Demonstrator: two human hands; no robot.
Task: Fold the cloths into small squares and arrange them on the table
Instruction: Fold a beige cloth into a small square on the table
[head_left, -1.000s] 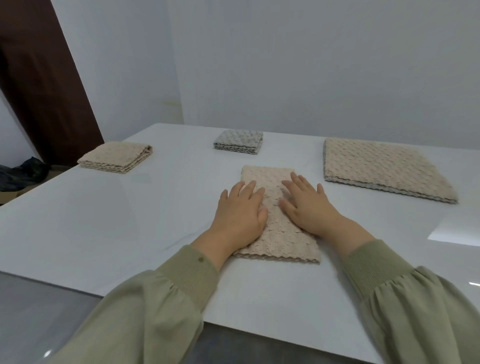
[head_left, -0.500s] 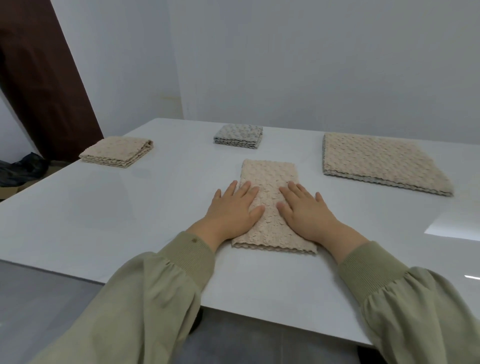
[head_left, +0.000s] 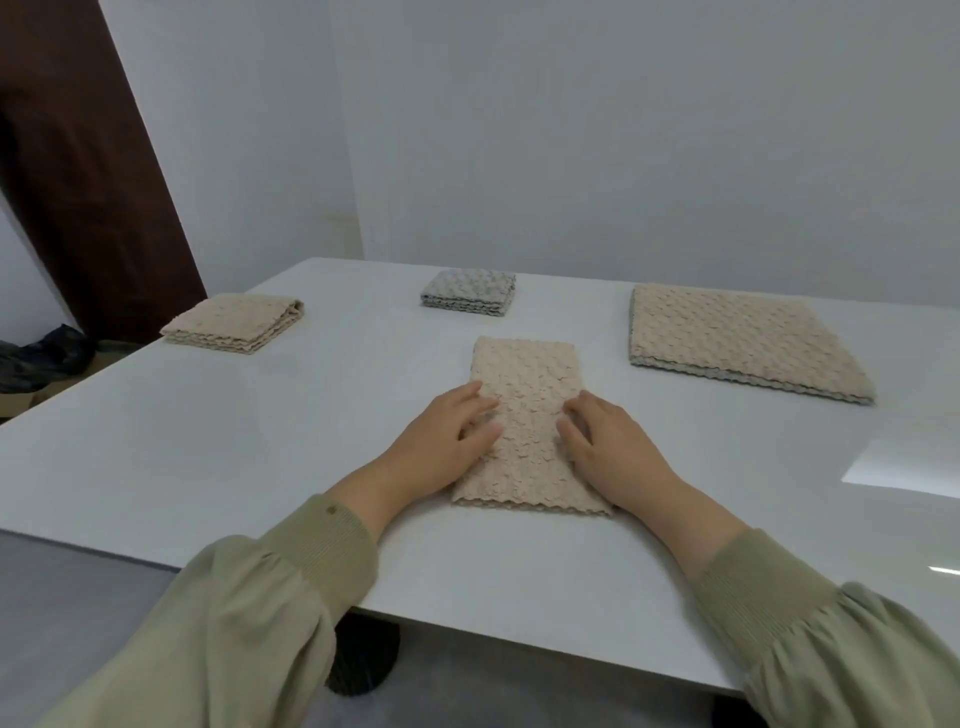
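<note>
A beige textured cloth (head_left: 524, 374), folded into a long strip, lies lengthwise in front of me on the white table (head_left: 260, 441). My left hand (head_left: 447, 441) rests on the strip's left edge, its fingers bent and the thumb on top. My right hand (head_left: 608, 452) rests on the right edge, fingertips bent down onto the fabric. A folded beige square (head_left: 236, 322) sits at the far left. A small folded grey square (head_left: 470, 292) sits at the far middle. A larger, flatter beige cloth (head_left: 737, 340) lies at the far right.
A white wall stands right behind the table. A dark brown door (head_left: 78, 156) and a dark bag (head_left: 41, 358) on the floor are at the left. The table's front edge runs just under my green sleeves, with a dark table leg (head_left: 363, 660) below.
Both hands slid back toward me along the strip and moved apart to its side edges. Their fingers went from flat to bent. The cloths have not moved.
</note>
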